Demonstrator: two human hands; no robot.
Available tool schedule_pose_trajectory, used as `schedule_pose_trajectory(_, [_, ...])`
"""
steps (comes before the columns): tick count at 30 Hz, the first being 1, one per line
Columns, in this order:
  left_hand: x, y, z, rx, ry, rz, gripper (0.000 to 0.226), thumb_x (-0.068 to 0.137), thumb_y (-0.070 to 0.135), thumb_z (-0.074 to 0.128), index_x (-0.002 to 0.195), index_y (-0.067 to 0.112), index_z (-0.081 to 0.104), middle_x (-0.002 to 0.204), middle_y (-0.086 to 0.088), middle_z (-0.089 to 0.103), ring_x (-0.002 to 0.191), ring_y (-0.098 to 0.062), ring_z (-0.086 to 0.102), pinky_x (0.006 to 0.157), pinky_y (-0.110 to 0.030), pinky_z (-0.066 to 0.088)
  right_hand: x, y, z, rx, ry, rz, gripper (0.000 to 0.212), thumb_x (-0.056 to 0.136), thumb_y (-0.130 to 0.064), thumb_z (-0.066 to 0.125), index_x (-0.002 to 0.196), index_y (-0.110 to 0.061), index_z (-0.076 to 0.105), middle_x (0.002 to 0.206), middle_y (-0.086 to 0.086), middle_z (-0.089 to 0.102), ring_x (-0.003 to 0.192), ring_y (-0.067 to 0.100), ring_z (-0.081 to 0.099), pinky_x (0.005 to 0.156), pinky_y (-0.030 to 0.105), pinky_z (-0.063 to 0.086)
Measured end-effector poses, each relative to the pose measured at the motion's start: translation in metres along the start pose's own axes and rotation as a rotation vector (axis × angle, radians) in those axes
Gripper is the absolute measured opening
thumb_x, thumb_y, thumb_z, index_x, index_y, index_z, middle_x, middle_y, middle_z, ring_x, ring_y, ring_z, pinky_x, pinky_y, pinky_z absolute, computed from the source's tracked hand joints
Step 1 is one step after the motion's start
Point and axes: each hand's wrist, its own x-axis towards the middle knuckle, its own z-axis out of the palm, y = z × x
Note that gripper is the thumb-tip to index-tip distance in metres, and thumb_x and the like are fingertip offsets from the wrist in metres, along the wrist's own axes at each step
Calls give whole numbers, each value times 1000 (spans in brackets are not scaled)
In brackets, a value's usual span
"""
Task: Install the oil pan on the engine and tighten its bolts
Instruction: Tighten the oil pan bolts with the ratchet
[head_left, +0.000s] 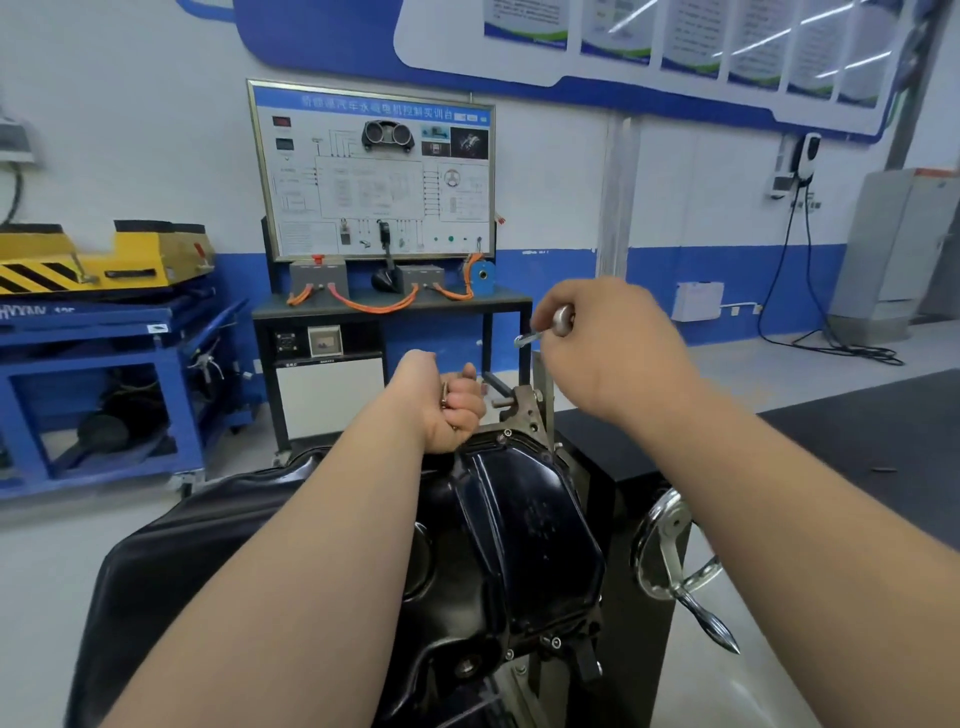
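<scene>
Oil pan (524, 530): black, lying sump-side up on the engine (519, 415), the engine itself carried on a black stand (597, 462); long axis running away from the viewer, flange against the engine's rim. Small bolt heads (506, 433) seated in the flange at the far end, others at the near end.

Left hand (447, 405): curled into a fist just above the far left edge of the pan, thumb uppermost, fingers closed round small metal parts (444, 396), mostly hidden and not identifiable.

Right hand (608, 338): raised above the far right corner of the stand, clear of the pan, fingers wrapped round a metal tool (563, 318) with a rounded chrome end and a thin shaft projecting leftward past the knuckles.

Chrome handwheel (667, 551) with tapered crank handle on the right side of the stand. Black glossy tray or cover (182, 561) spreading to the left beneath the engine.

Behind, against the blue-and-white wall: framed training panel (371, 171) upright on a dark bench (498, 302), orange cables (374, 309) looped along the bench top; blue trolley (104, 338) to the left, bearing a yellow unit (78, 260) with black hazard stripes; grey cabinet (893, 244) at far right; dark floor mat (857, 441) beyond the stand.
</scene>
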Motion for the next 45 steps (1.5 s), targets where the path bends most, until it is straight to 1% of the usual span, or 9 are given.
schedule_pose_trajectory(6, [3,-6,7,139,11,44,66,96,58,14,64,11,49,49,3,34,36,-10,26,37,-13,15,13,-4,53,-219,-169,-186,14,87,-33,52,95,-35,64,97,-4,54,83,19,56,65,31,45])
schedule_pose_trajectory(11, [17,13,15,309,173,43,50,95,44,22,67,13,49,44,-2,48,32,-16,43,42,-16,37,40,-1,74,-210,-332,-311,29,81,-52,53,104,-37,63,97,-7,44,85,19,55,76,38,50])
schedule_pose_trajectory(16, [19,39,14,326,204,51,72,94,42,25,33,9,46,42,0,34,32,-13,27,40,-12,24,69,-11,74,-158,-423,-406,11,77,-50,61,73,-41,56,88,-10,52,81,12,52,70,34,49])
schedule_pose_trajectory(18, [16,44,12,320,207,49,71,95,50,25,41,10,46,43,-1,37,38,-14,30,40,-13,24,76,-19,76,-121,-478,-389,18,74,-47,65,64,-39,52,78,-8,59,71,11,55,64,33,50])
schedule_pose_trajectory(22, [7,53,4,293,162,38,64,97,57,21,60,12,48,49,-2,43,52,-14,34,45,-14,24,84,-30,80,-93,-512,-359,20,71,-48,70,85,-35,66,74,-7,64,62,6,54,58,28,48])
schedule_pose_trajectory(26, [-2,55,-2,266,76,28,53,99,52,22,67,15,44,48,-2,45,40,-15,39,46,-15,24,83,-37,83,-179,-432,-377,26,72,-48,65,91,-31,69,68,-10,62,62,8,56,55,26,45])
schedule_pose_trajectory(31, [-4,56,-5,257,20,67,47,100,43,27,69,14,48,48,-1,50,37,-17,49,47,-21,46,78,-44,84,-285,-422,-416,32,70,-49,63,92,-27,69,71,-9,62,66,11,58,48,23,39])
schedule_pose_trajectory(39, [-8,59,-11,233,-126,45,42,97,41,30,71,15,49,57,2,42,44,-14,37,47,-17,24,79,-56,81,-327,-289,-362,18,77,-34,58,91,-27,67,71,-7,57,67,16,57,47,22,32])
schedule_pose_trajectory(45, [-8,50,-10,205,-80,39,36,97,39,32,88,10,51,64,0,44,52,-13,37,43,-16,26,80,-54,88,-319,-360,-260,10,80,-25,57,87,-22,64,72,-5,58,66,14,56,49,24,37])
